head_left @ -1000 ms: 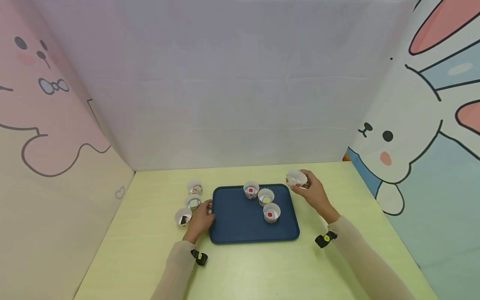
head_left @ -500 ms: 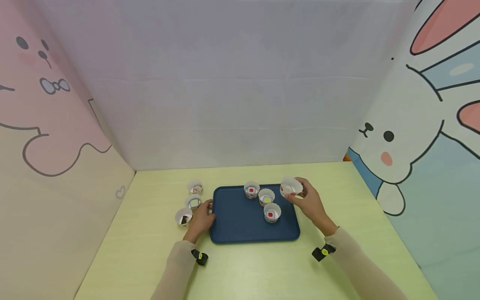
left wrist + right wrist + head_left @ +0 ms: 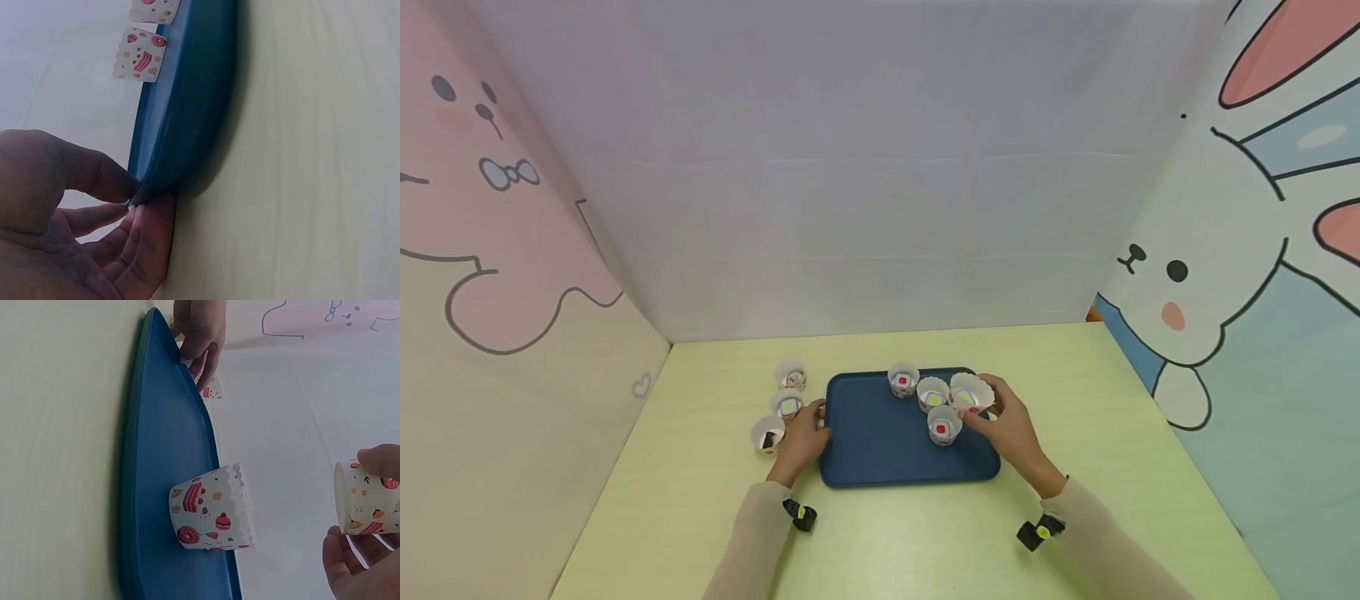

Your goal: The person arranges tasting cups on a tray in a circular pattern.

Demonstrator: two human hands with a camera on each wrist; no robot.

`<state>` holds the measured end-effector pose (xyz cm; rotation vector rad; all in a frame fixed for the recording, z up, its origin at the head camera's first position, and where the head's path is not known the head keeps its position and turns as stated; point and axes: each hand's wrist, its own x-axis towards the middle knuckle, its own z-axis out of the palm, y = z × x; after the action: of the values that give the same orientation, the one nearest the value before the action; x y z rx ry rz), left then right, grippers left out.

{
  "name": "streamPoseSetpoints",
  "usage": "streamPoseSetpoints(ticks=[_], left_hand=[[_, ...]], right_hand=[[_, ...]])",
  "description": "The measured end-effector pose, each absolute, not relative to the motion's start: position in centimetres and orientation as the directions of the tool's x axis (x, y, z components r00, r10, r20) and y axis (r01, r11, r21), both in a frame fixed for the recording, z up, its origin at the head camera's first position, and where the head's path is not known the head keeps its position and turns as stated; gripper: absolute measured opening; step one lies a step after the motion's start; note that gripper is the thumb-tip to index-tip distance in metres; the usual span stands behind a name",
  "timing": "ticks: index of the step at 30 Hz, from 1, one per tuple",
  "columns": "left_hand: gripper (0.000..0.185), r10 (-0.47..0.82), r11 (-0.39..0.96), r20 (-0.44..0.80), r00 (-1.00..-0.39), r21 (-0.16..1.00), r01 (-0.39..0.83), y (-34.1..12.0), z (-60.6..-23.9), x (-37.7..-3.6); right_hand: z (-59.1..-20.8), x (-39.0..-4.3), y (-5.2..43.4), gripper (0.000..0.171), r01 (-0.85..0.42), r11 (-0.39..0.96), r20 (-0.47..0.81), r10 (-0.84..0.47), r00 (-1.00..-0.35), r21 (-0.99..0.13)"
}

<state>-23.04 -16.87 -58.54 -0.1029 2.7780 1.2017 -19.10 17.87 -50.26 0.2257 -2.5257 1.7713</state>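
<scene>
My right hand (image 3: 1013,427) grips a white paper cupcake cup (image 3: 972,389) with scalloped rim and red cake prints, thumb on one side and fingers on the other. A pale yellow patch shows inside it. In the right wrist view this cup (image 3: 370,501) hangs apart from the blue tray (image 3: 172,425). At the tray's left end my left hand (image 3: 802,435) pinches the rim, thumb above and fingertips below in the left wrist view. On the tray stand a far cup (image 3: 902,380) with a red mark, a middle cup (image 3: 933,394) with a yellow mark and a near cup (image 3: 943,426) with a red mark.
Left of the tray, three more cups stand in a row on the pale wooden table: a back cup (image 3: 790,374), a middle cup (image 3: 786,404) and a front cup (image 3: 767,435) holding something dark. Cloth walls enclose the back and sides.
My right hand has brought its cup leftward and down, from beyond the tray's back right corner to beside the cups on the tray. My left hand has stayed on the rim.
</scene>
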Motion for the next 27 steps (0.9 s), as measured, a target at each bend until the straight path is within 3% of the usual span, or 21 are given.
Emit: streamPoseSetpoints(ticks=[4,9,19,27], left_hand=[[0.057,-0.025,0.686,-0.132,-0.991,0.718,-0.113,-16.8,-58.5,-23.1],[0.056,-0.032,0.687,-0.137,-0.99,0.716,-0.122,-16.7,-58.5,-23.1],[0.056,-0.031,0.687,-0.13,-0.991,0.717,-0.116,-16.8,-58.6,-23.1],[0.056,-0.034,0.685,-0.124,-0.992,0.72,-0.113,-16.8,-58.5,-23.0]], right_hand=[[-49.5,-18.1,17.3,0.062,-0.142,0.333,0.117,-0.095,-0.989,-0.932],[-51.9,-18.3,17.4,0.061,-0.146,0.324,0.127,-0.078,-0.989,-0.935],[-49.2,-15.8,16.1,0.058,-0.191,0.362,0.168,-0.094,-0.981,-0.913],[-50.0,-15.2,15.6,0.057,-0.189,0.35,0.169,-0.086,-0.982,-0.917]])
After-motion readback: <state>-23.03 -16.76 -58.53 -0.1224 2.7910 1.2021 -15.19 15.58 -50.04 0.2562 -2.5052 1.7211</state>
